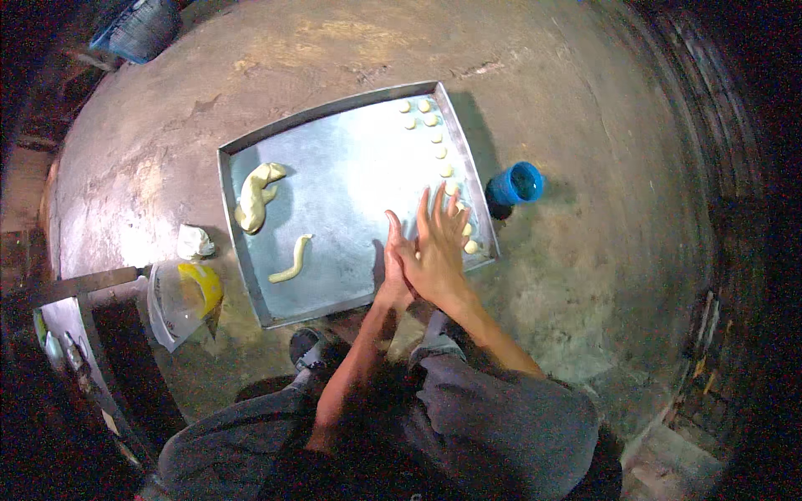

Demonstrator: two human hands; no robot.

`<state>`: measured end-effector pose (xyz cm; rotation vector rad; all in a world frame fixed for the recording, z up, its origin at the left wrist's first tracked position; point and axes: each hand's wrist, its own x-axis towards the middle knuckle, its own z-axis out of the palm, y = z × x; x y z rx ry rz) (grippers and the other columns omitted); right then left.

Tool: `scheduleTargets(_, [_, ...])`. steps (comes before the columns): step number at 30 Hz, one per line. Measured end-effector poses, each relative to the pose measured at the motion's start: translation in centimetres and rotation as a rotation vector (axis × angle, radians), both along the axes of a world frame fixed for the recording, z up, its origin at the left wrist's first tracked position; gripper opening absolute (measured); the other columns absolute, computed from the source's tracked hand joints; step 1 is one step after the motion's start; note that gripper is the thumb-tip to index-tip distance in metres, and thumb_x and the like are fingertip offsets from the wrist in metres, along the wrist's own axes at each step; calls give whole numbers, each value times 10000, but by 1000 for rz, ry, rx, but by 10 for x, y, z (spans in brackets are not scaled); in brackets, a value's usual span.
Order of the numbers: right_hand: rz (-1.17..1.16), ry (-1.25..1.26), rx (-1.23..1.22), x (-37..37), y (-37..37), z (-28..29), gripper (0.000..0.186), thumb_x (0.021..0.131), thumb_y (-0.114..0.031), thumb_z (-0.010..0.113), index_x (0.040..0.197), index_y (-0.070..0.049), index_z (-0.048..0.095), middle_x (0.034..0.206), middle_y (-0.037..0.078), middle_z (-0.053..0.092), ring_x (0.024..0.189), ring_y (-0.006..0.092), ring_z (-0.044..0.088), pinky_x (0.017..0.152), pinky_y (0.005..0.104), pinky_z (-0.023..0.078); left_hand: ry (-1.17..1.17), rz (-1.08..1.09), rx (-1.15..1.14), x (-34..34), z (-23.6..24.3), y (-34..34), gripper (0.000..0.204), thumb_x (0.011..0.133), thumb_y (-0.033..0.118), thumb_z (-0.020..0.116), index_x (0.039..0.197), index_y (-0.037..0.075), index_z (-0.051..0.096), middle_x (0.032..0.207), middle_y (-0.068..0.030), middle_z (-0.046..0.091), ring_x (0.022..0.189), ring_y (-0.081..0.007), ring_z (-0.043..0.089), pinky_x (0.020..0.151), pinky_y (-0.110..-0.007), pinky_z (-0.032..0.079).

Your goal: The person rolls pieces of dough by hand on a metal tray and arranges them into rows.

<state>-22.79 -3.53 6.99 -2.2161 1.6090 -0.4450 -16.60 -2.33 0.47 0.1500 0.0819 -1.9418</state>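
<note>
My right hand lies across my left hand, palm toward palm, over the right side of a shallow metal tray. The right fingers are stretched out and spread. My left thumb sticks up straight, while most of the left fingers are hidden behind the right hand. A small pale spot shows between the hands, and I cannot make out what it is. Along the tray's right edge sit several small dough balls, some partly covered by my fingers. At the left lie a large dough lump and a thin dough rope.
Right of the tray stands a blue cup on the concrete floor. To the left are a crumpled white bag, a clear plastic bag with yellow on it and a wooden-edged piece of furniture. A blue basket is at the far left.
</note>
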Motion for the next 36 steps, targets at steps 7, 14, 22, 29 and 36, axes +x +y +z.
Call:
scheduleTargets(7, [283, -112, 15, 9, 33, 17, 984, 978, -686, 399, 1580, 70, 213, 1651, 327, 123, 1529, 535, 49, 1191, 688, 18, 87, -12, -103, 20, 22, -11, 1083, 929, 835, 245, 1596, -17, 202, 1657, -238, 219, 1562, -340, 160, 1269, -508, 154])
scheduleTargets(14, [-49, -130, -21, 21, -14, 9, 964, 1002, -634, 414, 1583, 88, 149, 1655, 331, 82, 1536, 522, -1, 1212, 657, 1, -346, 10, -11, 29, 14, -2, 1159, 883, 890, 246, 1609, -9, 153, 1679, -196, 183, 1560, -341, 162, 1268, -507, 148])
scheduleTargets(22, [50, -205, 30, 5, 30, 9, 960, 997, -544, 516, 1578, 112, 123, 1653, 337, 77, 1523, 551, 21, 1201, 663, -20, -215, -85, -24, 38, 33, -16, 1190, 856, 915, 243, 1597, -15, 222, 1664, -199, 232, 1542, -313, 240, 1262, -456, 195])
scheduleTargets(29, [282, -104, -65, 23, 32, 19, 1043, 962, -677, 466, 1586, 89, 134, 1657, 331, 65, 1533, 531, 5, 1193, 688, -16, -49, -12, -104, 31, 46, -15, 1142, 899, 867, 242, 1588, -43, 198, 1662, -213, 228, 1548, -403, 168, 1266, -537, 155])
scheduleTargets(36, [-23, -418, -143, -16, -25, 37, 881, 1026, -613, 382, 1615, 3, 161, 1681, 274, 68, 1539, 512, 5, 1224, 635, 3, 250, -66, 27, 42, 59, -21, 1199, 855, 894, 344, 1574, -60, 234, 1635, -212, 298, 1492, -320, 337, 1234, -451, 269])
